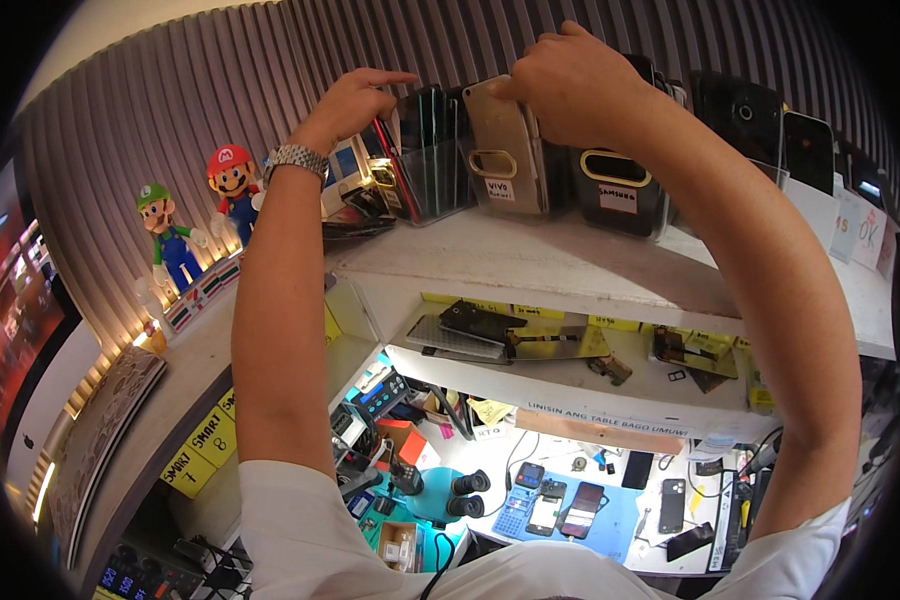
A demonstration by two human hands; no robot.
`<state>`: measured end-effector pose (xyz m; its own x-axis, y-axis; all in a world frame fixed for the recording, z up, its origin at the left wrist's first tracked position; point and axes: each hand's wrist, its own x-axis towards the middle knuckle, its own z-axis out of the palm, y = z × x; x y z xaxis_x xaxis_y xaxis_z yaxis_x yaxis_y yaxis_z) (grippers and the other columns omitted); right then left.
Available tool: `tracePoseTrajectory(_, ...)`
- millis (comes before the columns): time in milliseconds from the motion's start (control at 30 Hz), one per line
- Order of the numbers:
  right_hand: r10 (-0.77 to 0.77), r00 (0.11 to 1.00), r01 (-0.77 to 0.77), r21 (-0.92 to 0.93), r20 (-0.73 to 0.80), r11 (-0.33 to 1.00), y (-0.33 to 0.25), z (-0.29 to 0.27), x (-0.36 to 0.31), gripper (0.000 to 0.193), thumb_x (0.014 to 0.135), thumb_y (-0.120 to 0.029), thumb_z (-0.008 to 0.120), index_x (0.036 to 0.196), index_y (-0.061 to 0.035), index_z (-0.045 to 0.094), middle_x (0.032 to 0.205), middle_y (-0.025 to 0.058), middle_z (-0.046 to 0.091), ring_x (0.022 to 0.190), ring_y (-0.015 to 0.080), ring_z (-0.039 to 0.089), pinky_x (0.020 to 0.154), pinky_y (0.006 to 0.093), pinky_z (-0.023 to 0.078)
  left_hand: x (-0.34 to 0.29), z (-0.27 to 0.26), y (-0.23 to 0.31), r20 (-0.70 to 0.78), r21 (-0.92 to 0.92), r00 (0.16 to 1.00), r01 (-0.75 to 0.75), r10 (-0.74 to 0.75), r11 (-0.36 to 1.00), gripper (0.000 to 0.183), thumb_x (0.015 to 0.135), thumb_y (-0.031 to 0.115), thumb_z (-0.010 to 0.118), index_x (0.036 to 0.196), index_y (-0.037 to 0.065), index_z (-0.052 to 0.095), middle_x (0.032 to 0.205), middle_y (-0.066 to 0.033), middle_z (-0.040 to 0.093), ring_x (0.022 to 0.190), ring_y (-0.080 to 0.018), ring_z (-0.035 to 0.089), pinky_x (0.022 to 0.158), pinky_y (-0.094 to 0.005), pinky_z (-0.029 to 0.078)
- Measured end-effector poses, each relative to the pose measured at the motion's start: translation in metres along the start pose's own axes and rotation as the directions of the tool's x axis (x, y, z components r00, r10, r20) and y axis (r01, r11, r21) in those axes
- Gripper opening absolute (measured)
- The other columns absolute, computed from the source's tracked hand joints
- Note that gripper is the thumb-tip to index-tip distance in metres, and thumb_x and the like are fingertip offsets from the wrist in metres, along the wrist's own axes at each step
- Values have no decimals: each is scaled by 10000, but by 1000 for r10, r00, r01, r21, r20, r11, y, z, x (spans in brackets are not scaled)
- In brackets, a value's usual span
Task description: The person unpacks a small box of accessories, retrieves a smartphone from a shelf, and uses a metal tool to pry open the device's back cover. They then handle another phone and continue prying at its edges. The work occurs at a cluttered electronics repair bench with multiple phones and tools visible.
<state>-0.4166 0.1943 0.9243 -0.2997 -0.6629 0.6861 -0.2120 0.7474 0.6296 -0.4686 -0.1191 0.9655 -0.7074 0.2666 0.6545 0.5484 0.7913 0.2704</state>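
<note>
Both my arms reach up to a high white shelf lined with clear bins of phones. My right hand (582, 88) closes on the top of a gold phone (507, 130), its thumb against the back; the other fingertips are partly hidden. That phone stands upright in a labelled bin (515, 195) with an oval handle. To its left, my left hand (350, 105), a metal watch on the wrist, has its index finger stretched over a bin of upright dark phones (432, 140). Its other fingers are bent near a red-edged phone (395, 165), and nothing shows in its grasp.
Right of the gold phone stand a dark labelled bin (618, 195) and more phones (808, 150). Two capped figurines (235, 190) stand at left. Below, a lower shelf (570, 375) holds phone parts; a lit bench has a teal microscope (440, 495) and a blue mat (610, 520) with phones.
</note>
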Motion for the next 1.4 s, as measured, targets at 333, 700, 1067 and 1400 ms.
tracePoseTrajectory(333, 14, 1000, -16, 62, 26, 998, 1, -6, 0, 245, 871, -98, 787, 1077, -210, 858, 930, 59, 800, 996, 278, 786, 1031, 482, 533, 21, 2, -25, -21, 2, 975, -219, 219, 976, 402, 965, 299, 671, 1223, 36, 831, 1152, -136, 829, 931, -196, 742, 922, -359, 582)
tracePoseTrajectory(700, -4, 998, 7, 37, -55, 999, 4, 6, 0, 241, 847, -106, 790, 1047, -224, 855, 932, 51, 800, 1014, 265, 782, 1025, 473, 537, 14, 20, -12, -118, 120, 988, -86, 100, 989, 450, 915, 399, 742, 1241, 103, 830, 1135, -170, 808, 1183, -320, 745, 1078, -445, 541)
tracePoseTrajectory(1067, -26, 999, 28, 73, -30, 997, 6, 2, 1, 175, 834, -181, 879, 1004, -155, 851, 901, 81, 813, 931, 302, 806, 1006, 477, 546, 15, 15, -6, -4, -4, 998, -66, 66, 998, 463, 985, 396, 744, 1348, 118, 816, 1115, -108, 847, 1169, -238, 762, 1106, -387, 529)
tracePoseTrajectory(1400, 9, 1000, -12, 111, 27, 994, 5, 0, 3, 163, 850, -158, 852, 1007, -116, 851, 947, 112, 830, 953, 307, 814, 1062, 505, 544, 12, 12, 2, -48, 121, 999, 7, -1, 993, 410, 986, 292, 757, 1304, 38, 798, 1138, -102, 832, 1091, -174, 766, 983, -333, 557)
